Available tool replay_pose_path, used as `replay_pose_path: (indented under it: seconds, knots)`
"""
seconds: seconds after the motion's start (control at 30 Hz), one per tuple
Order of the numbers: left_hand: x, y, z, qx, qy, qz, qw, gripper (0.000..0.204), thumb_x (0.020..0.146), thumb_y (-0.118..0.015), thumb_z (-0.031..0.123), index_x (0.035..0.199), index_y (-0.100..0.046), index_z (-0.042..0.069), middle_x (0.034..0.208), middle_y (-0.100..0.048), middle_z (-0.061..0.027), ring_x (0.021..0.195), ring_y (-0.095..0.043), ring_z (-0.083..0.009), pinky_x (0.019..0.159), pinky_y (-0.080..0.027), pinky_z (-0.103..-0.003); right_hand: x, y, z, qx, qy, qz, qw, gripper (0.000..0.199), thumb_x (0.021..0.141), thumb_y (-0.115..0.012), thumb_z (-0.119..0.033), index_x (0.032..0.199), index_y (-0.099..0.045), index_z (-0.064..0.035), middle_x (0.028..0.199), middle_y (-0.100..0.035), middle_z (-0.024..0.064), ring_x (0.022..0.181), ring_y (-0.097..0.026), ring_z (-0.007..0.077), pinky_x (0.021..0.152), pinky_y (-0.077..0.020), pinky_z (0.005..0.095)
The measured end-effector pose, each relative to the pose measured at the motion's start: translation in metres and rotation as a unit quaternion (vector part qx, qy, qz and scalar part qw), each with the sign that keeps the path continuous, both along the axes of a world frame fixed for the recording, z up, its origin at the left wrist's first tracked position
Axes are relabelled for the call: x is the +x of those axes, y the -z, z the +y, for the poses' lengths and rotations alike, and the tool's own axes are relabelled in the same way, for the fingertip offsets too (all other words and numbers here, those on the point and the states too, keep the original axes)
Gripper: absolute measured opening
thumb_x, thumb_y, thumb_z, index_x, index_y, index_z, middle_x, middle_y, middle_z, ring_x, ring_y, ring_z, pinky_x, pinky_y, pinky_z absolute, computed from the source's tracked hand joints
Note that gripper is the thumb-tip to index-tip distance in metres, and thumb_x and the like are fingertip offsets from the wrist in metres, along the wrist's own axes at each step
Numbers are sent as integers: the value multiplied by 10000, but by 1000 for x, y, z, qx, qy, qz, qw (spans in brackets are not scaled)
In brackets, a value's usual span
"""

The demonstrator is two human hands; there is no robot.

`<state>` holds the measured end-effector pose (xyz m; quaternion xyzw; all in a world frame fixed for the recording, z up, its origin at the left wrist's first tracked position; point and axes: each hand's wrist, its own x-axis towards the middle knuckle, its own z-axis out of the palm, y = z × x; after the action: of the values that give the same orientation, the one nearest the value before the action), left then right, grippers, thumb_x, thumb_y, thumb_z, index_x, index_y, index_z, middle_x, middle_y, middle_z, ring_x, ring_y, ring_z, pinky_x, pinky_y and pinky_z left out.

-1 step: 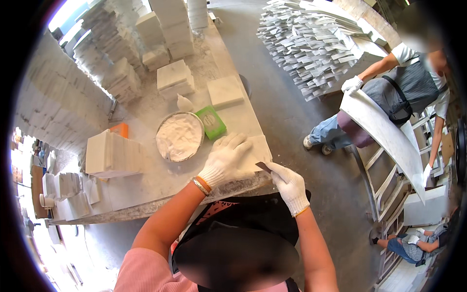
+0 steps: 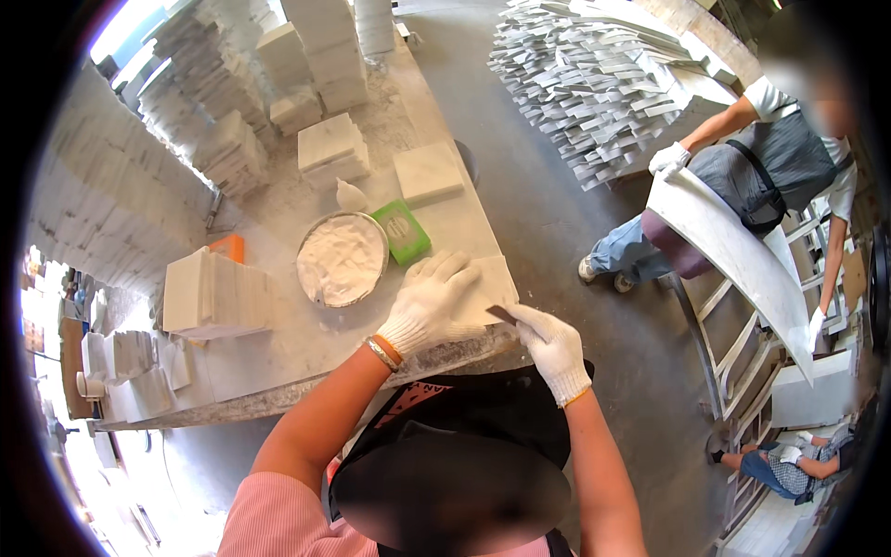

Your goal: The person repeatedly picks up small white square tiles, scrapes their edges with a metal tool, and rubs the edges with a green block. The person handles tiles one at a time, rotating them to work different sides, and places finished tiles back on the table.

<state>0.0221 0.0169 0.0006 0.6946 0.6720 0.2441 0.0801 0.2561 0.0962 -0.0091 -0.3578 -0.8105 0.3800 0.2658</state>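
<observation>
"Head view: what is the white-gloved left hand (image 2: 431, 295) doing?"

"It is resting, fingers extended, clutching nothing, on a flat white stone slab (image 2: 495, 282) at the long, pale, dusty table's (image 2: 302, 342) corner, probably steadying it."

"And the white-gloved right hand (image 2: 555, 355)?"

"It is grasping a flat dark blade (image 2: 502, 316), apparently angling its tip inward over the slab's edge."

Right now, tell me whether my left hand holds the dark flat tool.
No: the dark flat tool is in your right hand.
</observation>
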Motion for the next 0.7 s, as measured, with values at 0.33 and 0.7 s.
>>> replay_pose_path:
  seconds: [0.33,0.7]
  knots:
    - [1,0,-2,32,3,-5,999,873,677,-821,506,1390,-528,97,1472,-477,-157,1410,-396,-376,1147,-309,-520,-6,-3,-15,-26,35,-16,999,260,929,-647,-157,1163,-736,-228,1048,-733,117,934,-702,304,792,-553,366]
    - [0,0,0,6,-1,14,1000,881,668,-826,512,1396,-541,106,1503,-462,-179,1418,-385,-388,1163,-296,-514,-20,-1,-30,9,63,-41,997,275,944,-644,-113,1211,-709,-110,1041,-743,137,865,-725,222,780,-544,307]
